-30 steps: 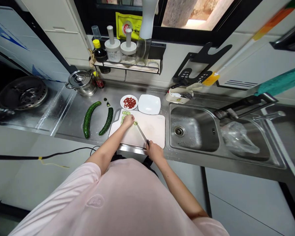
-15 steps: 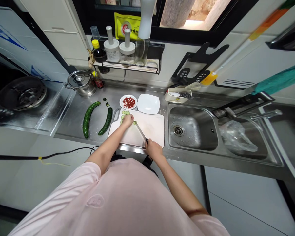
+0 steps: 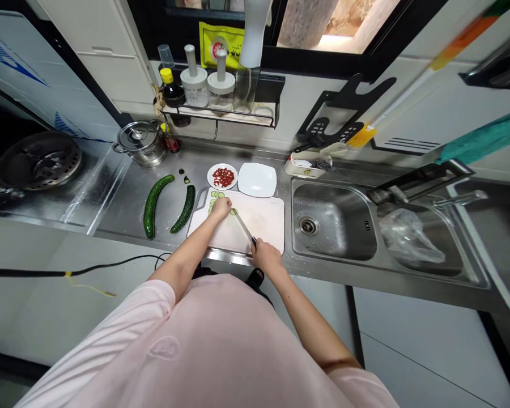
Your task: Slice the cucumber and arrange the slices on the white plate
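My right hand (image 3: 266, 255) is wrapped around the black handle of a kitchen knife (image 3: 243, 226), whose blade points up and left over the white cutting board (image 3: 266, 221). A round cucumber slice (image 3: 233, 212) is at the blade's tip. Just left of it, my left hand (image 3: 221, 208) is closed low over the board, and whatever its fingers hold is hidden. Several cucumber slices (image 3: 217, 194) lie beyond and beside that hand. On the steel counter to the left rest a shorter cut cucumber (image 3: 183, 209) and a longer whole cucumber (image 3: 154, 205), with small cut ends (image 3: 186, 179) behind.
Behind the board stand a white plate of chopped red pieces (image 3: 223, 177) and a square white plate (image 3: 257, 179). A lidded steel pot (image 3: 141, 144) is at the back left. To the right is the sink (image 3: 335, 226), with a plastic bag (image 3: 410, 235) in its far basin.
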Demonstrator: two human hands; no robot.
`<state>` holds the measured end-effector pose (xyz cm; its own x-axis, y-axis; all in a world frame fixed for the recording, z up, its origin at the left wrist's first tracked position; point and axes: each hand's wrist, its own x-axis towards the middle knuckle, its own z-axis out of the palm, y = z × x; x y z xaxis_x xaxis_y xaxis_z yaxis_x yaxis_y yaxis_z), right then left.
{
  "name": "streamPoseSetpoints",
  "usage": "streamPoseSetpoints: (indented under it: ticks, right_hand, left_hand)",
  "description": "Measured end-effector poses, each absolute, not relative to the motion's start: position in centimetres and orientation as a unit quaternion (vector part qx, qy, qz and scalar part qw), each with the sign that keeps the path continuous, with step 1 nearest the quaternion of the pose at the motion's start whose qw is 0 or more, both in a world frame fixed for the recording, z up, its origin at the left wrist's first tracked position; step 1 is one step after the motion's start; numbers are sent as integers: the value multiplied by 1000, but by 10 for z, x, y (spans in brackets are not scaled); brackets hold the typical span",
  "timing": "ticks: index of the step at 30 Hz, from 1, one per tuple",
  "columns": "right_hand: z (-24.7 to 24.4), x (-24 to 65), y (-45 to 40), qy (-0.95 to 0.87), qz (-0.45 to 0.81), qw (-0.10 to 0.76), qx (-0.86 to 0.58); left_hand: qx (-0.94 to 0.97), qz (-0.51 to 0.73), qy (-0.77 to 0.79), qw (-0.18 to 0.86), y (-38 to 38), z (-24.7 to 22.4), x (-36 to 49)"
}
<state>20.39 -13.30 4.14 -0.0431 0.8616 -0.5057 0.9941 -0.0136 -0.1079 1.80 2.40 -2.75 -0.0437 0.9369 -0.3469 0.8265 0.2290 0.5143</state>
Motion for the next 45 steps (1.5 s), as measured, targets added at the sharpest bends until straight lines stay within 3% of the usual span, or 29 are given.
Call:
streamPoseSetpoints:
  ticks: [45]
  right_hand:
    - [51, 205, -131, 683, -237, 167, 670]
  left_hand:
    - [616, 85, 713, 324, 24, -25, 18]
